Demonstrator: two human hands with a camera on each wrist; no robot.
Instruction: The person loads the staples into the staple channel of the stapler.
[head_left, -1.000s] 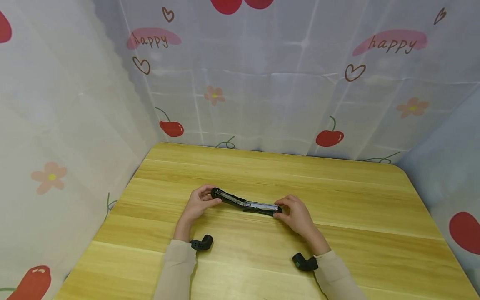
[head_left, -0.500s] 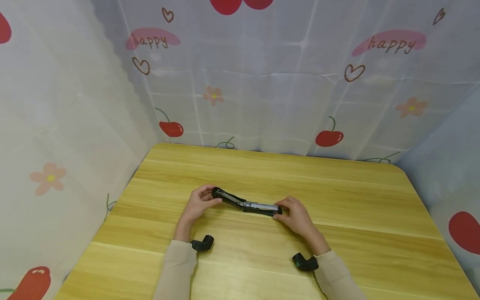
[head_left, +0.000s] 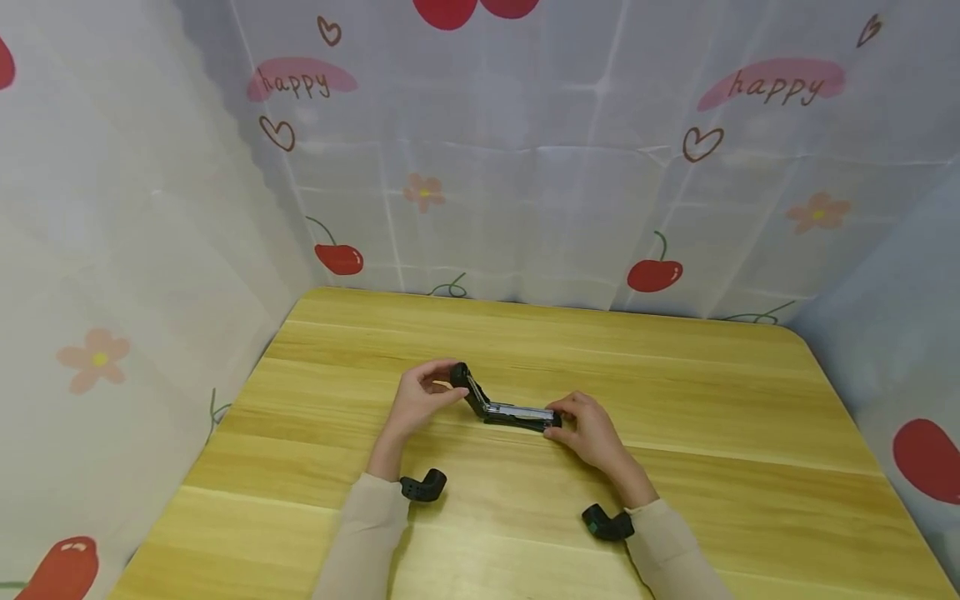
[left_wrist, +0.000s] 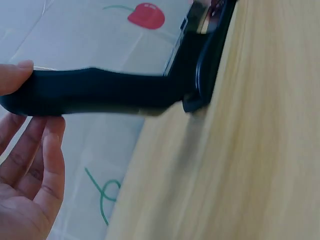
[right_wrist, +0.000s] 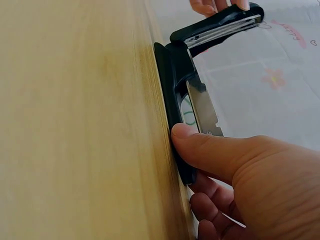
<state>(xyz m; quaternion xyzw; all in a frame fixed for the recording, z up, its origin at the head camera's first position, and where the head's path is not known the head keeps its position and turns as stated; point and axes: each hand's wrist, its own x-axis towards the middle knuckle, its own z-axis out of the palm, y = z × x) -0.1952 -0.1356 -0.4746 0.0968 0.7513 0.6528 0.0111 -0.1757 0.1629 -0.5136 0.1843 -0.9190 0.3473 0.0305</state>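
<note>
A black stapler (head_left: 517, 417) stands on the wooden table, its top arm (left_wrist: 100, 92) swung up and back to the left from the base (right_wrist: 170, 95). The metal staple tray (right_wrist: 204, 107) shows along the base. My left hand (head_left: 420, 396) pinches the free end of the raised arm between thumb and fingers, above the tabletop. With thumb and fingers, my right hand (head_left: 596, 429) grips the right end of the base, which rests on the table. In the right wrist view the thumb (right_wrist: 185, 131) lies across the side of the base.
The wooden table (head_left: 675, 375) reaches back to a white curtain (head_left: 510, 217) printed with cherries and flowers. Another printed curtain (head_left: 150, 250) hangs along the left side. Black wrist cameras (head_left: 425, 486) are worn at both cuffs.
My left hand has moved right and slightly up, tilting the stapler's top arm from nearly flat to a steep angle. The right hand and the base stay almost in place.
</note>
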